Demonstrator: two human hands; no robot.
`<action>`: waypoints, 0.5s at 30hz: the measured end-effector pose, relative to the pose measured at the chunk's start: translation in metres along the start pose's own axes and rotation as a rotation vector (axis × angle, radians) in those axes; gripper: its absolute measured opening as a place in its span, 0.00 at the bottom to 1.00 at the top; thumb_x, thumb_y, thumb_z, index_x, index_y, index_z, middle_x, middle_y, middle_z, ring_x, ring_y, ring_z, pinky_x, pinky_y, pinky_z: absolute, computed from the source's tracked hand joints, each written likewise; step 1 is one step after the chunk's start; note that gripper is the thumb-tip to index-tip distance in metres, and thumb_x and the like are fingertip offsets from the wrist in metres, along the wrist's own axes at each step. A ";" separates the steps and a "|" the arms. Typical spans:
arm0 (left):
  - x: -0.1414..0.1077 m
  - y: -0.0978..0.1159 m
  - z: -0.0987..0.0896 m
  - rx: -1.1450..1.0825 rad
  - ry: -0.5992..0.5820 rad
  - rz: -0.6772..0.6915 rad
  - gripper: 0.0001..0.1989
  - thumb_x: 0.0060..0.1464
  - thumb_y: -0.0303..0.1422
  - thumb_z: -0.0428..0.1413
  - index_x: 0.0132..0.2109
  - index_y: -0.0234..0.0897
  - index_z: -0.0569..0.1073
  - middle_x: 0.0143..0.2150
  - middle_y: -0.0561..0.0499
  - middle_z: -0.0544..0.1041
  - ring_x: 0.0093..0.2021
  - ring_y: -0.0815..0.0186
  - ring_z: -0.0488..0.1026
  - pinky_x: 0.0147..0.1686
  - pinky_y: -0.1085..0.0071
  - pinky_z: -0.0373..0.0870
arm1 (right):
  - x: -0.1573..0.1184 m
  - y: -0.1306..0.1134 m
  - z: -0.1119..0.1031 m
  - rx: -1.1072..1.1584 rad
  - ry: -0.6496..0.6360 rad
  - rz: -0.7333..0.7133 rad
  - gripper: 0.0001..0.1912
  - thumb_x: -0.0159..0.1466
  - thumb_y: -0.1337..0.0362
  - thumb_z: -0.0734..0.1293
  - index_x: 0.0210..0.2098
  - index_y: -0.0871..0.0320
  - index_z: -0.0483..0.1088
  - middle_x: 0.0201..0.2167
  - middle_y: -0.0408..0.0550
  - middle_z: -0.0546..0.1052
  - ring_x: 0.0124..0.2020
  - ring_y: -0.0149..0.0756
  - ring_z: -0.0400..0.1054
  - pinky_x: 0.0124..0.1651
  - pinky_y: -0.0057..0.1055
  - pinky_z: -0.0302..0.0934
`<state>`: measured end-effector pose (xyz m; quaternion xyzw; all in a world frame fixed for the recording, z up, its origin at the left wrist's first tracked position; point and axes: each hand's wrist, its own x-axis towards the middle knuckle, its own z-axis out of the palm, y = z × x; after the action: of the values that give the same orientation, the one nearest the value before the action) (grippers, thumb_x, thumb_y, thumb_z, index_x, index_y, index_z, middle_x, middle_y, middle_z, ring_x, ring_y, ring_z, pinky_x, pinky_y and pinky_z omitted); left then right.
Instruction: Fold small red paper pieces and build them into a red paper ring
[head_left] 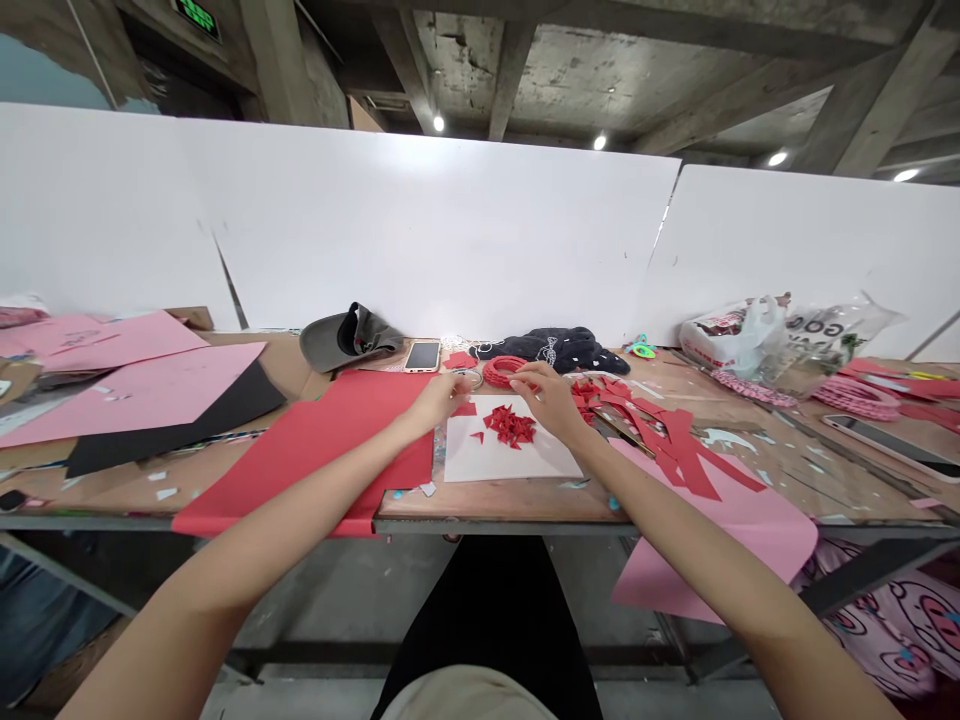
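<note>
Left hand [441, 400] loosely curled beside pale ring [478, 376]; cannot tell if fingertips pinch anything. Right hand [546, 396] bent-fingered at right edge of red coil [495, 378], grip unclear. Nearer, red paper scraps [511, 427] heaped on white sheet [471, 462].

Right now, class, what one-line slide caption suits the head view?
Left hand and right hand flank small red pieces on a white sheet, near a red coil.

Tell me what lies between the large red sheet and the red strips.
Head view: white sheet bearing a pile of red pieces, red coil behind.
</note>
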<state>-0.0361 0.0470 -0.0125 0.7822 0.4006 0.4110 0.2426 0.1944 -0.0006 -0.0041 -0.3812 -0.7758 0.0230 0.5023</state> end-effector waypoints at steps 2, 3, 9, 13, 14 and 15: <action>0.002 -0.013 -0.003 0.056 0.007 -0.057 0.08 0.40 0.34 0.65 0.27 0.37 0.73 0.28 0.49 0.75 0.37 0.56 0.74 0.40 0.68 0.68 | -0.001 -0.001 0.001 -0.007 0.004 0.005 0.14 0.67 0.56 0.61 0.42 0.55 0.76 0.44 0.53 0.73 0.44 0.42 0.69 0.42 0.37 0.65; 0.002 -0.019 -0.004 0.092 -0.003 -0.112 0.10 0.38 0.35 0.66 0.26 0.38 0.72 0.27 0.49 0.74 0.38 0.56 0.73 0.40 0.68 0.68 | -0.001 -0.001 0.002 -0.010 -0.002 0.005 0.14 0.68 0.56 0.61 0.42 0.55 0.75 0.44 0.53 0.73 0.44 0.41 0.69 0.41 0.37 0.66; 0.011 -0.034 -0.009 0.090 -0.096 -0.271 0.17 0.26 0.36 0.70 0.22 0.37 0.70 0.21 0.53 0.72 0.27 0.61 0.71 0.28 0.72 0.64 | -0.003 -0.001 0.005 -0.032 -0.040 -0.038 0.14 0.69 0.58 0.59 0.40 0.56 0.74 0.44 0.53 0.73 0.45 0.41 0.69 0.43 0.37 0.66; 0.016 -0.034 -0.014 0.022 -0.132 -0.321 0.17 0.25 0.34 0.70 0.22 0.34 0.70 0.19 0.53 0.72 0.23 0.65 0.68 0.25 0.72 0.62 | -0.003 0.001 0.005 -0.035 -0.039 -0.039 0.13 0.68 0.59 0.60 0.36 0.58 0.73 0.42 0.54 0.73 0.44 0.41 0.70 0.39 0.36 0.67; 0.017 -0.032 -0.015 0.001 -0.128 -0.318 0.18 0.27 0.35 0.70 0.23 0.34 0.70 0.20 0.52 0.72 0.23 0.66 0.69 0.25 0.72 0.62 | -0.003 0.001 0.005 -0.030 -0.041 -0.032 0.12 0.68 0.59 0.60 0.36 0.58 0.73 0.42 0.54 0.74 0.43 0.41 0.70 0.39 0.36 0.67; 0.017 -0.029 -0.015 -0.017 -0.118 -0.310 0.18 0.28 0.36 0.69 0.24 0.34 0.69 0.21 0.52 0.72 0.24 0.66 0.69 0.25 0.73 0.63 | -0.003 0.000 0.005 -0.017 -0.047 -0.019 0.12 0.68 0.60 0.60 0.35 0.58 0.73 0.42 0.54 0.74 0.43 0.40 0.70 0.39 0.36 0.68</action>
<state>-0.0554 0.0778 -0.0178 0.7317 0.4980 0.3256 0.3326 0.1909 -0.0004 -0.0086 -0.3774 -0.7911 0.0203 0.4809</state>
